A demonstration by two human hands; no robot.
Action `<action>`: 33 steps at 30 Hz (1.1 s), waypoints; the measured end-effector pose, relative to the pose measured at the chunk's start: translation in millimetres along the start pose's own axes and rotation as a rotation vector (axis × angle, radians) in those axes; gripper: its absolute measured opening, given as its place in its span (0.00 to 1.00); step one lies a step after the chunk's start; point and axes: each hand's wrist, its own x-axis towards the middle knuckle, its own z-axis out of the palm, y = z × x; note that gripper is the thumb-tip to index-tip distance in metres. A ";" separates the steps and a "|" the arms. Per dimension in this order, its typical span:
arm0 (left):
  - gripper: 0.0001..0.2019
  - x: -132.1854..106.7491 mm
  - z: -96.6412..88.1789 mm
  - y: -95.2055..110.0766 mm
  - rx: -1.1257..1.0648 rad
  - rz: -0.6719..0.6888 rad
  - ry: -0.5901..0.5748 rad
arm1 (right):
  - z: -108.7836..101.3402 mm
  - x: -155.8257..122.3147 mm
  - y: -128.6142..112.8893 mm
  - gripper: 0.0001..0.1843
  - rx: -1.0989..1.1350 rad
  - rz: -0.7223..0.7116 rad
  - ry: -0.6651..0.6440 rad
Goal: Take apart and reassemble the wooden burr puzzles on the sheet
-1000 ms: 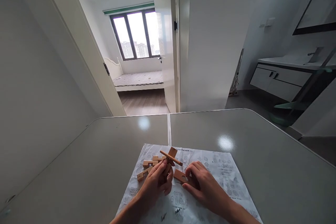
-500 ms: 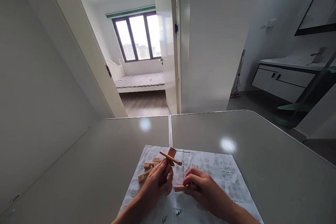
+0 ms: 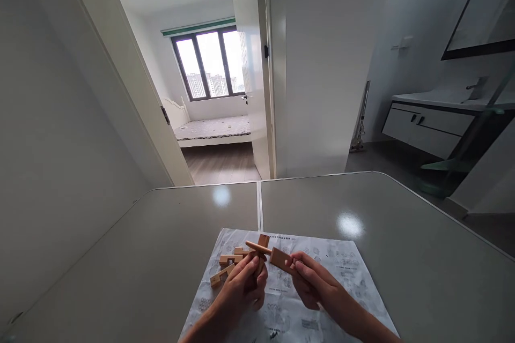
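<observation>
A grey tabletop (image 3: 362, 198) runs toward a doorway, with a printed sheet (image 3: 346, 268) near its near edge. Above the sheet the left hand (image 3: 241, 289) pinches a wooden cross (image 3: 259, 246). The right hand (image 3: 314, 284) grips a block (image 3: 280, 258), its end right at the cross, seemingly lifted to line them up. Loose pieces (image 3: 229, 260) lie to the left, and the tabletop's edges are well apart from both hands.

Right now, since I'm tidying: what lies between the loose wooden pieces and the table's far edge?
Head view: a strip of printed sheet, then bare grey table.

grey table (image 3: 402, 257) | open door (image 3: 252, 91) | window (image 3: 209, 61) | bed (image 3: 213, 128) | vanity cabinet (image 3: 422, 126) | mirror (image 3: 483, 10)
</observation>
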 end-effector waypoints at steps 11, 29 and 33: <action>0.14 -3.8 -2.2 -2.9 -0.037 -0.062 -0.087 | 9.4 2.5 3.3 0.25 -0.068 -0.095 -0.089; 0.21 -13.3 0.8 -13.8 -0.089 -0.149 0.009 | 10.7 5.0 23.2 0.29 0.029 -0.025 -0.167; 0.22 -17.3 9.7 -25.4 -0.090 -0.071 0.181 | 9.8 5.6 32.3 0.25 0.001 -0.043 -0.176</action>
